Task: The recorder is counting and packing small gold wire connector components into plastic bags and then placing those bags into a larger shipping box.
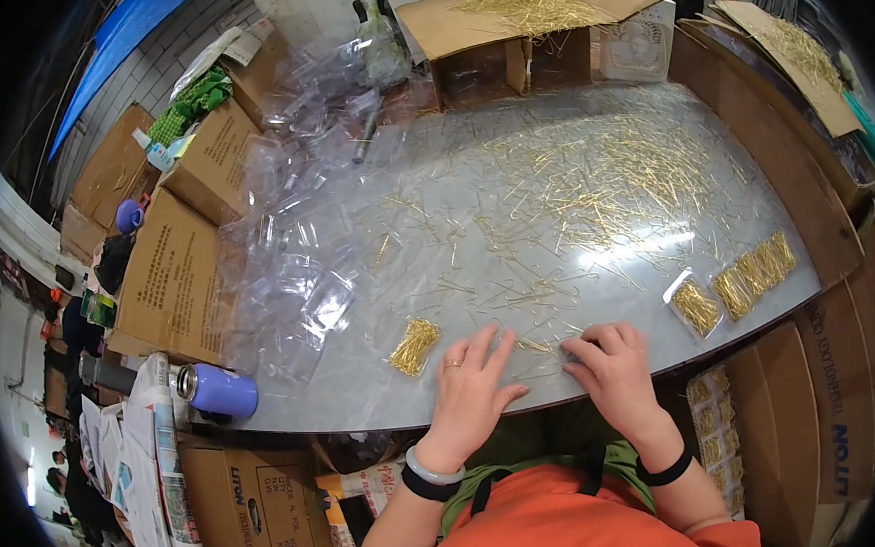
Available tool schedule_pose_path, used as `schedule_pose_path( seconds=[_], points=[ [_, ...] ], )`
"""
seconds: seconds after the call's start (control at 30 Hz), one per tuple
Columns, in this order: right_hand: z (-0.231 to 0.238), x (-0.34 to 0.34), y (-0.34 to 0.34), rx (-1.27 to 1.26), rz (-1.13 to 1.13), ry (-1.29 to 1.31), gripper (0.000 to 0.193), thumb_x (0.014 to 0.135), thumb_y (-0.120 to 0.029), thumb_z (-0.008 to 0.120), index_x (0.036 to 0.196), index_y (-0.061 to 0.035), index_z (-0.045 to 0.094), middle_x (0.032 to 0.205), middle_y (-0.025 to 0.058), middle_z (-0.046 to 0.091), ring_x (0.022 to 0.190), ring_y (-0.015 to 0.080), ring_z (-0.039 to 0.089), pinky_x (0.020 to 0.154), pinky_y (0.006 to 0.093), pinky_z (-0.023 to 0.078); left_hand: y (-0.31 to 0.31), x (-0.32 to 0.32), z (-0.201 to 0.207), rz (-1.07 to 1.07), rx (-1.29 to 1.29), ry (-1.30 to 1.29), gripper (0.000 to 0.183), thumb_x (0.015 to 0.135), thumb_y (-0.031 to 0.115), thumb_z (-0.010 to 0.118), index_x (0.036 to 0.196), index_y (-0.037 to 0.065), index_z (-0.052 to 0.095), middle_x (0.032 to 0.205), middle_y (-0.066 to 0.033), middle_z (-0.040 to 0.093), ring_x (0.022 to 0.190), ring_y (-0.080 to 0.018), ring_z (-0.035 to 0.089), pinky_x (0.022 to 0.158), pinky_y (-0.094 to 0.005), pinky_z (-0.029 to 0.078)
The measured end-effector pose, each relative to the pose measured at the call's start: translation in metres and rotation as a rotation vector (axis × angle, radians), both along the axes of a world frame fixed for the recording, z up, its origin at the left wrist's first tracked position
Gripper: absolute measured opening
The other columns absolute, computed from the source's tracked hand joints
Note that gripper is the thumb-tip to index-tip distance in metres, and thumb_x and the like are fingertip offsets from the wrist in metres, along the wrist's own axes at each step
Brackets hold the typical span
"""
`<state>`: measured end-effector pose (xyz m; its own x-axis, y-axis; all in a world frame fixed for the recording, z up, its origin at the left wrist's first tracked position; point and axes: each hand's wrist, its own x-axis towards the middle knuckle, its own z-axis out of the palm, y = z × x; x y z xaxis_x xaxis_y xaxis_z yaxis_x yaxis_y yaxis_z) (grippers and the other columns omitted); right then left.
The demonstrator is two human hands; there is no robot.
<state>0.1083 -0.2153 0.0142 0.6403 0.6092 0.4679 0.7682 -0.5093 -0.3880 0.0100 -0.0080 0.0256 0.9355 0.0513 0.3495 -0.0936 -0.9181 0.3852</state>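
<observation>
My left hand (473, 386) rests low over the metal tabletop with its fingers spread and nothing in them. To its right, my right hand (614, 373) is curled, its fingertips closed at the ends of a few gold wire hooks (535, 347). These hooks lie on the table between the two hands. Just left of my left hand sits a clear plastic bag packed with gold hooks (415, 346). Farther right lie another filled bag (696, 305) and a row of several bundled packs (755, 269). A wide heap of loose gold hooks (634, 175) covers the table beyond my hands.
Clear plastic bags (305, 235) pile along the table's left side. A purple bottle (222, 390) stands at the near left corner, with cardboard boxes (181, 283) beyond. A cardboard shelf (501, 62) topped with hooks stands at the back. A cardboard wall (776, 144) borders the right side.
</observation>
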Motion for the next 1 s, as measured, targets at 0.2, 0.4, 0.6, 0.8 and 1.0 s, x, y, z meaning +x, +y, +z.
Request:
schedule_pose_path(
  seconds=[0.2, 0.4, 0.6, 0.8, 1.0],
  points=[
    [-0.023, -0.005, 0.030, 0.048, -0.018, -0.031, 0.021, 0.080, -0.007, 0.064, 0.101, -0.0114, 0.069, 0.097, 0.0054, 0.063, 0.092, 0.0280, 0.060, 0.080, 0.0380, 0.050, -0.008, -0.004, -0.009, 0.049, -0.073, 0.041, 0.049, 0.081, 0.021, 0.081, 0.123, 0.003, 0.067, 0.118, -0.0155, 0.060, 0.110, -0.0358, 0.053, 0.097, -0.0452, 0.043],
    [-0.009, -0.005, 0.011, 0.128, -0.097, 0.051, 0.026, 0.084, -0.008, 0.072, 0.110, -0.0072, 0.068, 0.104, 0.0098, 0.061, 0.096, 0.0310, 0.057, 0.084, 0.0413, 0.048, -0.016, -0.011, -0.019, 0.118, -0.116, -0.042, 0.045, 0.083, 0.024, 0.081, 0.119, 0.003, 0.067, 0.119, -0.0159, 0.058, 0.110, -0.0361, 0.052, 0.096, -0.0456, 0.043],
    [0.003, -0.021, -0.003, -0.001, -0.243, 0.001, 0.030, 0.083, -0.011, 0.076, 0.112, -0.0088, 0.067, 0.107, 0.0085, 0.059, 0.100, 0.0318, 0.054, 0.089, 0.0455, 0.043, -0.030, -0.009, -0.009, 0.123, -0.015, -0.053, 0.046, 0.084, 0.031, 0.080, 0.121, 0.006, 0.068, 0.121, -0.0136, 0.056, 0.113, -0.0333, 0.049, 0.098, -0.0459, 0.040],
    [-0.009, -0.008, 0.005, 0.048, -0.163, 0.011, 0.028, 0.082, -0.011, 0.076, 0.109, -0.0105, 0.068, 0.103, 0.0068, 0.060, 0.097, 0.0297, 0.056, 0.086, 0.0432, 0.044, -0.025, -0.009, -0.017, 0.056, -0.038, -0.042, 0.030, 0.085, 0.024, 0.078, 0.113, 0.012, 0.075, 0.112, -0.0092, 0.059, 0.110, -0.0304, 0.051, 0.097, -0.0444, 0.039],
    [-0.018, 0.005, 0.016, -0.001, -0.020, -0.032, 0.027, 0.084, -0.013, 0.074, 0.110, -0.0096, 0.068, 0.104, 0.0067, 0.061, 0.097, 0.0294, 0.057, 0.084, 0.0420, 0.046, -0.017, -0.008, -0.022, -0.047, -0.075, -0.098, 0.024, 0.085, 0.016, 0.077, 0.108, 0.013, 0.076, 0.110, -0.0086, 0.061, 0.103, -0.0306, 0.055, 0.092, -0.0430, 0.042]
  ],
)
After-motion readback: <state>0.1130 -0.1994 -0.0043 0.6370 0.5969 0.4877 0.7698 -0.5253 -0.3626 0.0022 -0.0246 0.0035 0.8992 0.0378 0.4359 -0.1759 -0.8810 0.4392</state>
